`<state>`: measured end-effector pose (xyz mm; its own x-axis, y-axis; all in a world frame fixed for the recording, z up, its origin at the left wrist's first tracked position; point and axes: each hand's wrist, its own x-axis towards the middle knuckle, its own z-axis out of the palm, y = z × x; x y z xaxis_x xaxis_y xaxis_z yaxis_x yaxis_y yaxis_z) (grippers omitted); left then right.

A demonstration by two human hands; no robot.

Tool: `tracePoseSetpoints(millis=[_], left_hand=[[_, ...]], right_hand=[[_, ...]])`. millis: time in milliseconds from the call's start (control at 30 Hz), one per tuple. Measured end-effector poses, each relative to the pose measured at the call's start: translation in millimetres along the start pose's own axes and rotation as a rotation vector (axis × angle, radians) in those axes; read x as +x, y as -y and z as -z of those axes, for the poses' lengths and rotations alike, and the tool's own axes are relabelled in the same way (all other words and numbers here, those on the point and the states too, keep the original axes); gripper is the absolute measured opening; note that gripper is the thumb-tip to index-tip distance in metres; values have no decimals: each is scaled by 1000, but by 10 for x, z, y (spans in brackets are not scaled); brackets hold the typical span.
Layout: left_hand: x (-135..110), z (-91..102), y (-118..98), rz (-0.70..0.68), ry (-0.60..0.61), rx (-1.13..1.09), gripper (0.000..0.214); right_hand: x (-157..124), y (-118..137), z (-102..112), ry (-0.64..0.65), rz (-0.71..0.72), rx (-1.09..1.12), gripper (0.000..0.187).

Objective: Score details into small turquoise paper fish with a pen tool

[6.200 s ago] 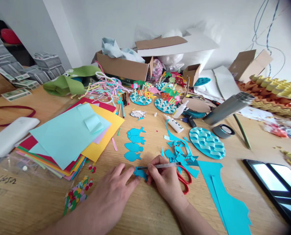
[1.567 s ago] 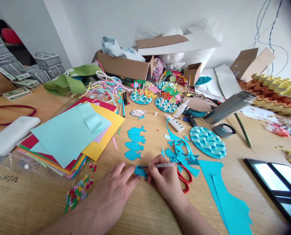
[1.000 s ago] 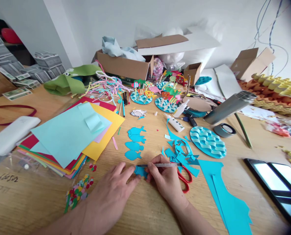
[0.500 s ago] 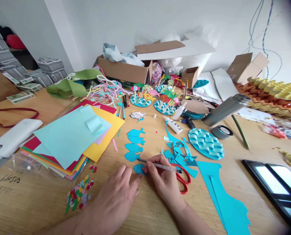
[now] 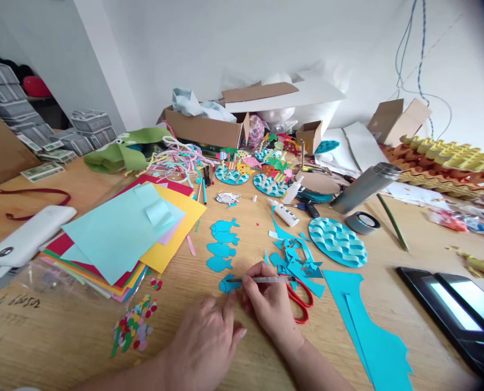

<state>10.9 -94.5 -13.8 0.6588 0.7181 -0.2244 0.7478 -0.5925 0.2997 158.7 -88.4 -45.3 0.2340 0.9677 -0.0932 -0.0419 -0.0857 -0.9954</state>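
Observation:
My right hand (image 5: 268,304) grips a thin pen (image 5: 266,279) that lies nearly level, its tip on a small blue paper fish (image 5: 227,284) on the wooden table (image 5: 62,336). My left hand (image 5: 205,339) lies on the table just below that fish, fingers loosely together, one fingertip close to its lower edge; it holds nothing. Several other blue paper fish (image 5: 222,244) lie in a column just above. Red-handled scissors (image 5: 301,296) rest right beside my right hand, partly under blue paper scraps (image 5: 296,258).
A stack of coloured paper sheets (image 5: 123,233) lies left, confetti bits (image 5: 133,326) below it. A wavy blue disc (image 5: 337,241), glue bottle (image 5: 284,213), tape roll (image 5: 362,222), metal flask (image 5: 366,187), a large blue offcut (image 5: 372,336), tablets (image 5: 457,309) and cardboard boxes (image 5: 205,122) surround.
My left hand has drawn back toward me, off the fish. The pen lifted at an angle half a second ago and now lies level again on the fish. The camera view tilted slightly.

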Motion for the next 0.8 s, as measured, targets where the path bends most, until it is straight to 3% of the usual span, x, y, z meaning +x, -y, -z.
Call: tracePoseSetpoints(millis=[800], left_hand=[[10,55,-5,4,49,17,41]], right_hand=[[16,28,10,61,6,-89,28]])
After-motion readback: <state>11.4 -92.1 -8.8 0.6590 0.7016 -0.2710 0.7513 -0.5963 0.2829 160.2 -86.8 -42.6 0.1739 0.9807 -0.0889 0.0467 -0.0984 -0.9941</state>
